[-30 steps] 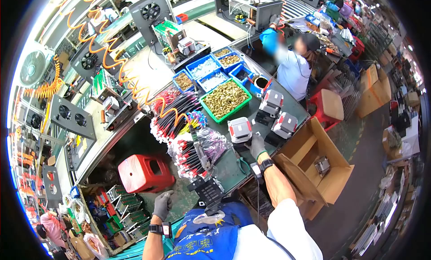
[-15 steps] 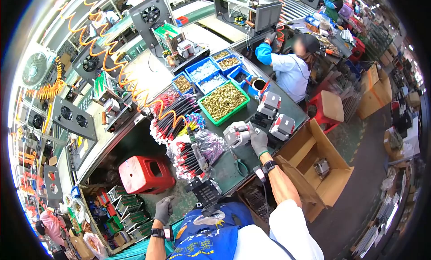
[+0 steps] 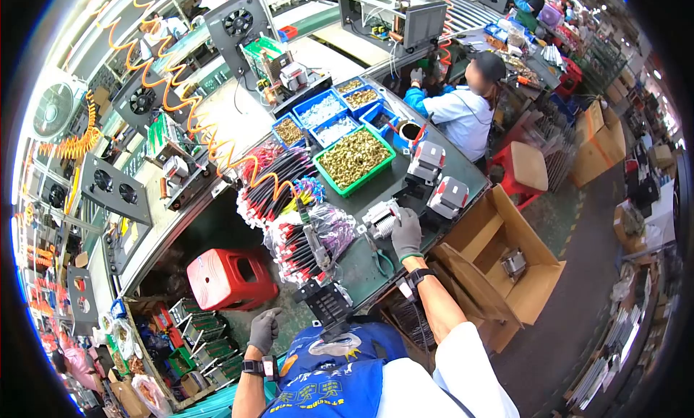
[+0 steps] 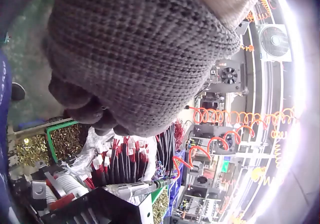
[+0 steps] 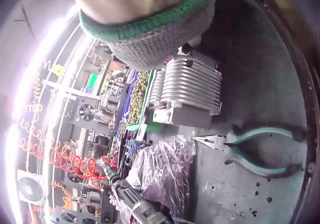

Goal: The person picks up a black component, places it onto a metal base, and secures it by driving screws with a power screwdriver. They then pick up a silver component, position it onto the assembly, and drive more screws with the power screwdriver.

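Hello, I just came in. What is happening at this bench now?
A person in grey gloves works at a crowded bench. The right hand grips a finned metal part tilted on the green mat, beside green-handled pliers. The left hand hangs loosely curled by the blue apron, holding nothing. Two similar parts wait behind, near a green tray of brass pieces and an open cardboard box.

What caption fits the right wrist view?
Gloved right hand grips a finned transformer on the green bench, with pliers lying beside it.
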Available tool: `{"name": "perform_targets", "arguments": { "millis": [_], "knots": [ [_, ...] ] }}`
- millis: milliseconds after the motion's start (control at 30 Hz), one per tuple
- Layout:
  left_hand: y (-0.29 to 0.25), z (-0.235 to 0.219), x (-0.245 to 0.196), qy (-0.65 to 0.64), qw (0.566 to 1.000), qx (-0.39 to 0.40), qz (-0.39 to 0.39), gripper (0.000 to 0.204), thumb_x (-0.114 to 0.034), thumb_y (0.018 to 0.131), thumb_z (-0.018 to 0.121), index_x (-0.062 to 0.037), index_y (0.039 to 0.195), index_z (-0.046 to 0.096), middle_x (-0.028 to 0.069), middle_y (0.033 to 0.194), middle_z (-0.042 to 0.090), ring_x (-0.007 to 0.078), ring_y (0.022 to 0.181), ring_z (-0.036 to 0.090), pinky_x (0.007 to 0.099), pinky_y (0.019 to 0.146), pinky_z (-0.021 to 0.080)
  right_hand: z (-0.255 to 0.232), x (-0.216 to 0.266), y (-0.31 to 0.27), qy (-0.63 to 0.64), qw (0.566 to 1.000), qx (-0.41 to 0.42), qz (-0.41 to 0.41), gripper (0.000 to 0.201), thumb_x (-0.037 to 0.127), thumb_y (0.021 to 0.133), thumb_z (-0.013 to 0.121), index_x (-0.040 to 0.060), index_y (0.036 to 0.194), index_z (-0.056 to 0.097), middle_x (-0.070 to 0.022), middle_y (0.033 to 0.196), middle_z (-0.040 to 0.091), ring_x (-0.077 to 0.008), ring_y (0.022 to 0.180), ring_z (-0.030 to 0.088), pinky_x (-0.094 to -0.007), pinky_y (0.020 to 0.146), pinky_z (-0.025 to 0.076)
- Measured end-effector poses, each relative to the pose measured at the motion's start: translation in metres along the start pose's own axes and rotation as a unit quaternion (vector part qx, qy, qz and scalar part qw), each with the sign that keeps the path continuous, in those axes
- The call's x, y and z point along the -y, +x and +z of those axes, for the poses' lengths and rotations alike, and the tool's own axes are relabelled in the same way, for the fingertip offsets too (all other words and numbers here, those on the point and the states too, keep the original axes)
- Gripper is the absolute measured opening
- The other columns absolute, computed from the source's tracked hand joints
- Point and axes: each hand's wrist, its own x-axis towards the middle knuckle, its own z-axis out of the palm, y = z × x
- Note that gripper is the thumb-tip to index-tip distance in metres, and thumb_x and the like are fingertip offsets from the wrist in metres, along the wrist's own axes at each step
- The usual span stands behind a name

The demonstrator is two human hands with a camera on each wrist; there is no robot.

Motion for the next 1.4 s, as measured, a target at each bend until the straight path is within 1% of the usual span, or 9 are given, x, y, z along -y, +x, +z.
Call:
{"name": "perform_targets", "arguments": {
  "millis": [100, 233, 333, 433, 567, 667, 767, 967, 1400],
  "knots": [
    [0.001, -0.007, 0.009, -0.005, 1.0, -0.006, -0.006, 0.032, -0.023, 0.101, 0.051, 0.0, 0.12, 0.061, -0.0054, 0.062, 0.039, 0.007, 0.049, 0.037, 0.0233, 0.044, 0.028, -0.002, -0.01, -0.003, 0.01, 0.999, 0.034, 0.004, 0.026, 0.012, 0.089, 0.061, -0.0013, 0.111, 0.062, -0.0249, 0.122, 0.059, -0.04, 0.113, 0.057, -0.0421, 0.098, 0.047],
    [0.001, -0.014, 0.017, 0.001, 1.0, 0.012, -0.008, 0.033, -0.025, 0.101, 0.049, -0.0009, 0.122, 0.06, -0.0052, 0.064, 0.036, 0.0079, 0.05, 0.036, 0.0236, 0.045, 0.028, 0.005, -0.013, -0.007, -0.018, 0.999, -0.019, -0.046, 0.019, 0.012, 0.092, 0.057, 0.0031, 0.109, 0.061, -0.0228, 0.122, 0.058, -0.0414, 0.107, 0.059, -0.0444, 0.092, 0.049],
    [-0.002, -0.017, 0.021, -0.008, 1.0, 0.014, -0.008, 0.033, -0.024, 0.101, 0.049, -0.0002, 0.122, 0.059, -0.0052, 0.064, 0.036, 0.0079, 0.05, 0.035, 0.0238, 0.045, 0.028, 0.005, -0.011, -0.012, 0.006, 1.0, -0.011, -0.02, 0.023, 0.015, 0.094, 0.058, -0.001, 0.109, 0.06, -0.0241, 0.122, 0.059, -0.0414, 0.111, 0.058, -0.0435, 0.096, 0.048],
    [-0.003, -0.021, 0.023, -0.007, 1.0, 0.01, -0.008, 0.033, -0.023, 0.101, 0.049, 0.0004, 0.122, 0.059, -0.0052, 0.064, 0.036, 0.0078, 0.05, 0.035, 0.0242, 0.046, 0.028, 0.003, -0.014, -0.014, -0.004, 0.999, 0.001, -0.048, 0.021, 0.015, 0.094, 0.057, -0.0006, 0.109, 0.059, -0.0233, 0.121, 0.059, -0.0415, 0.109, 0.059, -0.0444, 0.093, 0.049],
    [-0.002, -0.024, 0.021, -0.006, 1.0, 0.012, -0.012, 0.033, -0.022, 0.101, 0.048, 0.0011, 0.122, 0.059, -0.0054, 0.064, 0.036, 0.0077, 0.051, 0.035, 0.0247, 0.047, 0.028, 0.005, -0.019, -0.007, -0.038, 0.996, -0.001, -0.081, 0.027, 0.014, 0.092, 0.059, 0.001, 0.115, 0.055, -0.0237, 0.116, 0.059, -0.0441, 0.103, 0.059, -0.0468, 0.087, 0.05],
    [-0.004, -0.027, 0.022, -0.003, 1.0, 0.011, -0.009, 0.033, -0.022, 0.101, 0.047, 0.0013, 0.121, 0.059, -0.0055, 0.064, 0.036, 0.0077, 0.051, 0.035, 0.0246, 0.047, 0.028, -0.002, -0.024, 0.001, -0.049, 0.993, 0.063, -0.085, 0.031, 0.012, 0.089, 0.062, 0.0011, 0.116, 0.052, -0.0244, 0.113, 0.058, -0.0456, 0.099, 0.059, -0.0485, 0.084, 0.049],
    [-0.004, -0.03, 0.025, -0.008, 1.0, 0.013, -0.008, 0.033, -0.021, 0.1, 0.048, 0.001, 0.122, 0.059, -0.0056, 0.064, 0.036, 0.0076, 0.051, 0.035, 0.0245, 0.047, 0.028, -0.001, -0.024, 0.003, -0.072, 0.987, 0.047, -0.139, 0.025, 0.011, 0.089, 0.06, 0.001, 0.11, 0.05, -0.0236, 0.11, 0.057, -0.0451, 0.092, 0.06, -0.049, 0.077, 0.051],
    [-0.006, -0.039, 0.03, -0.024, 0.999, 0.012, -0.018, 0.032, -0.021, 0.1, 0.049, 0.0001, 0.12, 0.06, -0.0056, 0.064, 0.039, 0.0065, 0.05, 0.035, 0.023, 0.044, 0.027, -0.003, -0.017, -0.003, -0.083, 0.99, 0.096, -0.066, 0.034, 0.003, 0.086, 0.061, -0.001, 0.117, 0.049, -0.0249, 0.117, 0.054, -0.0463, 0.104, 0.056, -0.0471, 0.088, 0.048],
    [0.0, -0.049, 0.027, -0.012, 1.0, 0.017, -0.019, 0.032, -0.023, 0.101, 0.047, -0.0011, 0.122, 0.059, -0.0055, 0.065, 0.038, 0.0074, 0.051, 0.036, 0.0231, 0.046, 0.029, 0.001, -0.013, -0.015, -0.091, 0.991, 0.042, -0.087, 0.036, 0.001, 0.086, 0.057, -0.0001, 0.122, 0.049, -0.0252, 0.123, 0.054, -0.0472, 0.105, 0.057, -0.0477, 0.089, 0.049]
  ]
}}
